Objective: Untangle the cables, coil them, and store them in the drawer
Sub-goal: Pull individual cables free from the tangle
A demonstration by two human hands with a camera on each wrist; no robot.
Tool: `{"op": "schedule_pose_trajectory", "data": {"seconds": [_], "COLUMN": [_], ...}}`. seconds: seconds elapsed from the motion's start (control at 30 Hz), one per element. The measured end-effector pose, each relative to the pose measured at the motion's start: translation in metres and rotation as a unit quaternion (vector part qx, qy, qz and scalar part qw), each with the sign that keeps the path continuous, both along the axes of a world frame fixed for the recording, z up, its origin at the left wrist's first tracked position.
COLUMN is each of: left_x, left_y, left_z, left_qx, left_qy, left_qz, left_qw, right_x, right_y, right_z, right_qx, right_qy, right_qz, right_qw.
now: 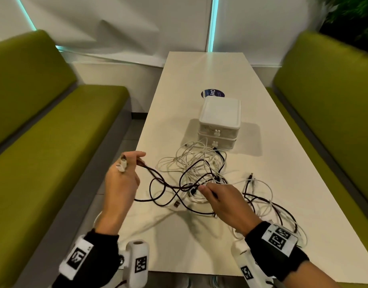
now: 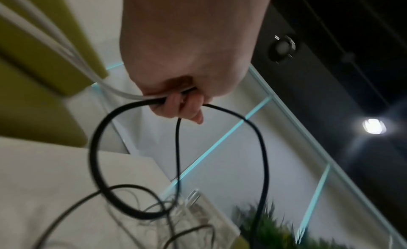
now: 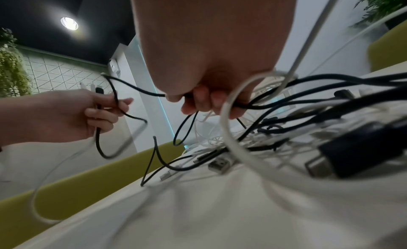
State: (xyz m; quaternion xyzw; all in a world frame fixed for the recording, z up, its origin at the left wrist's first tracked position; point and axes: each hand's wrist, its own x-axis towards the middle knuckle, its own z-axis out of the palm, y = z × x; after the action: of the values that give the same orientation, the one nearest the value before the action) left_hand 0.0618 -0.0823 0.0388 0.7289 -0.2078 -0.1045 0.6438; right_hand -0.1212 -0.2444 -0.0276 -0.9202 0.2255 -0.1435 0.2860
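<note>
Cables: tangled heap before closed drawer unit, none coiled or stored; left hand gripping black and white ends, right hand pinching black strand

Two hands at work, left hand, right hand, one tangle of cables, white and black, too knotted to count, one drawer box with two drawers, one table, two green benches, one round sticker
</note>
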Motion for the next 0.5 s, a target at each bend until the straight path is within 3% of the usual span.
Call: {"op": "schedule_pose_trajectory", "data": {"seconds": [0.07, 0.13, 0.23, 0.33, 0.43, 0.5], "left_x": [-0.008, -0.019, -0.038, -0.054, -0.064, -0.063], "left_y": [0.001, 0.001, -0.007, -0.018, -0.026, -0.027], "left_z": [-0.004, -0.001, 0.002, -0.015, -0.038, -0.042], "left_qx": [0.033, -0.01, -0.027, 0.075, 0.238, 0.295], "left_qy": [-0.086, -0.148, -0.216, -0.243, -0.279, -0.281], "left_qz": [0.015, 0.039, -0.06, -0.204, -0.248, -0.247], "left_qw": [0.996, 0.988, 0.974, 0.946, 0.897, 0.879], "right_x": [0.001, 0.001, 0.0, 0.002, 0.0, -0.004], "right_y": [0.002, 0.003, 0.005, 0.01, 0.013, 0.01], "right_z": [-0.001, -0.002, -0.001, 0.007, 0.012, 0.009], "right_qx": [-0.005, 0.002, 0.007, 0.003, -0.016, -0.02], "right_qy": [0.009, 0.016, 0.017, 0.001, -0.012, -0.011], "right_qz": [-0.006, -0.016, -0.012, 0.012, 0.037, 0.042], "right_qw": [1.0, 1.0, 1.0, 1.0, 0.999, 0.999]}}
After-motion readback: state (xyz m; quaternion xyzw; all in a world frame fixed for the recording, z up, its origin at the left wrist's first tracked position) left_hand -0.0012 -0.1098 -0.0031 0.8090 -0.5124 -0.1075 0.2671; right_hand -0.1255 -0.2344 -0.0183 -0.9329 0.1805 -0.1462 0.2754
